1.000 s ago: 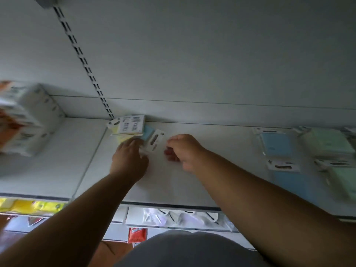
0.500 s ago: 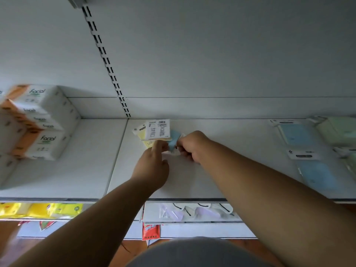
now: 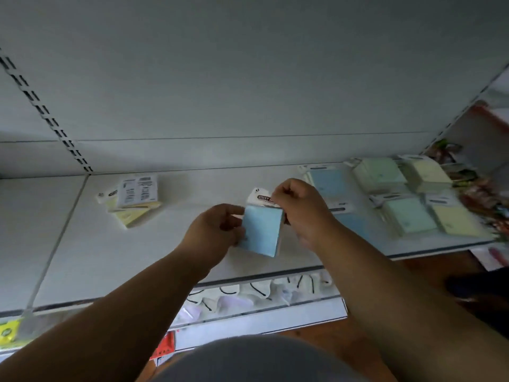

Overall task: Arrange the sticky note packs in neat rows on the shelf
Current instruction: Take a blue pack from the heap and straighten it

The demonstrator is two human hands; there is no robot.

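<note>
At frame centre, above the white metal shelf (image 3: pixel 137 252), both hands hold one pack.
Yellow sticky-note packs (image 3: pixel 132 201) lie left; left hand (image 3: pixel 213 234) and right hand (image 3: pixel 298 209) pinch the blue plastic-wrapped sticky-note pack (image 3: pixel 261 232).

A slotted metal upright (image 3: pixel 41 108) runs up the white back panel on the left. Down on the lower shelf, clear plastic packets with black curved marks (image 3: pixel 259 295) crowd the front edge, a yellow packet (image 3: pixel 8 330) far left, a red packet (image 3: pixel 166 346) below.

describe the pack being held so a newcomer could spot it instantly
On the white shelf, look mid-front where both hands meet. The blue sticky note pack is lifted between left hand and right hand. Unlike other packs, it isn't lying down.
</note>
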